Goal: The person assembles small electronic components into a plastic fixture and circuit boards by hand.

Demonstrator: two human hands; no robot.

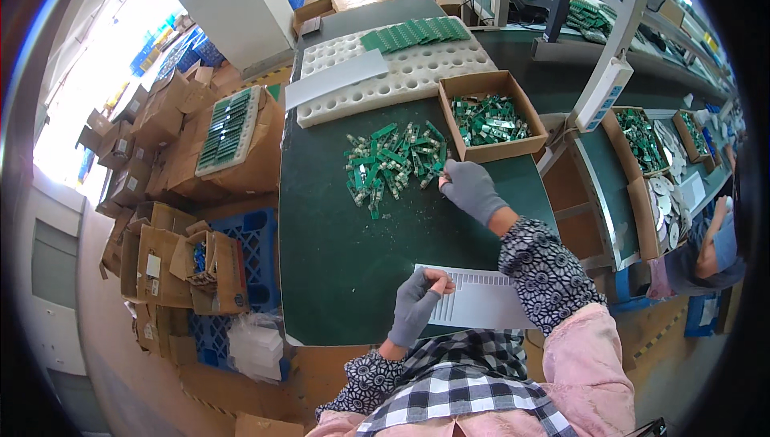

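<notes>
Right hand (472,190) is reaching into the loose pile of green boards (393,162), fingers pinching; can't tell if one's gripped. Left hand (415,306) is resting half-curled on the slotted grey tray (481,300) nearest the body. Tray slots are looking empty, pile is looking full, so mostly remaining.

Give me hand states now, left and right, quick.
Left hand: closed, fingers curled on the edge of the white slotted tray.
Right hand: fingertips pinched at the pile of green circuit boards; whether it holds one cannot be told.
</notes>
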